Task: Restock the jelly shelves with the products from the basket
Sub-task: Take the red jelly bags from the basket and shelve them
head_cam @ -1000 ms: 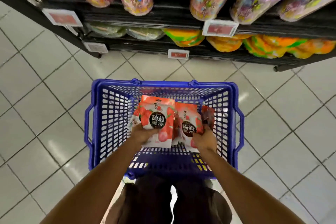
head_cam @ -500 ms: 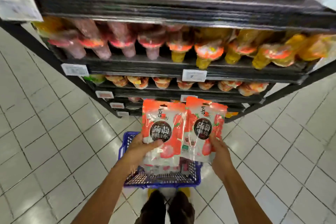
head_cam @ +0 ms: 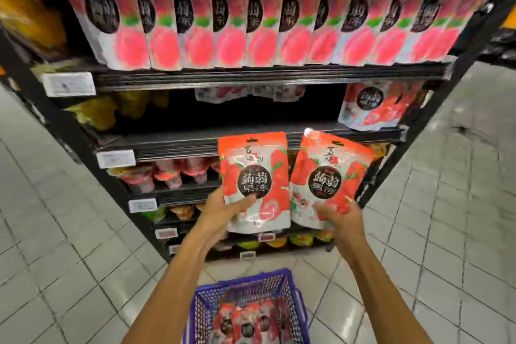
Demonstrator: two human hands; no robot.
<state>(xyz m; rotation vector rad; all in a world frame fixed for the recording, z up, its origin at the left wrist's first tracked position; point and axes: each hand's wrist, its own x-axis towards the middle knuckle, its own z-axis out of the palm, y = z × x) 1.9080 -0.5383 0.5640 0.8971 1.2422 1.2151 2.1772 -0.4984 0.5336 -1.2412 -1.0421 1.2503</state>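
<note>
Two strawberry jelly pouches held up in front of the shelves, one in each hand.
The left pouch [head_cam: 252,184] and the right pouch [head_cam: 329,179] each carry a black round label reading 蒟蒻果冻. The left hand [head_cam: 223,212] grips its pouch at the lower edge, thumb across the front. The right hand [head_cam: 339,215] has its fingers closed on the bottom of the other, which tilts right. Both pouches sit just below the half-filled middle shelf [head_cam: 195,145], where a single matching pouch [head_cam: 374,106] stands at the right. A full row of pouches [head_cam: 251,19] lines the shelf above. More pouches [head_cam: 245,324] lie in the blue basket [head_cam: 202,310] on the floor. The price tags [head_cam: 68,84] are too blurred to read.
</note>
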